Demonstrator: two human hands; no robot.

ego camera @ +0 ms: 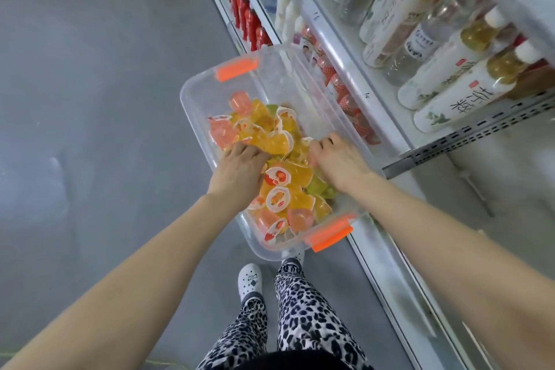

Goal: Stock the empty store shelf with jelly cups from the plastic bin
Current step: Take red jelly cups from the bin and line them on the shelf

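Note:
A clear plastic bin (192,105) with orange latches stands on the grey floor against the shelving. It holds several jelly cups (264,129) in orange, pink and green, some with their printed lids up. My left hand (240,168) is down in the middle of the pile, its fingers curled round orange cups. My right hand (339,162) is in the pile near the bin's right wall, fingers bent down among the cups and their tips hidden. To the right, under a perforated shelf edge (468,141), is a bare white shelf (507,198).
Tall drink bottles (450,69) fill the upper shelves on the right. Red bottles (249,21) and strawberry-print bottles (345,96) line the low shelf beyond the bin. My white clogs (250,281) and leopard-print trousers are just behind the bin. Grey floor stretches left.

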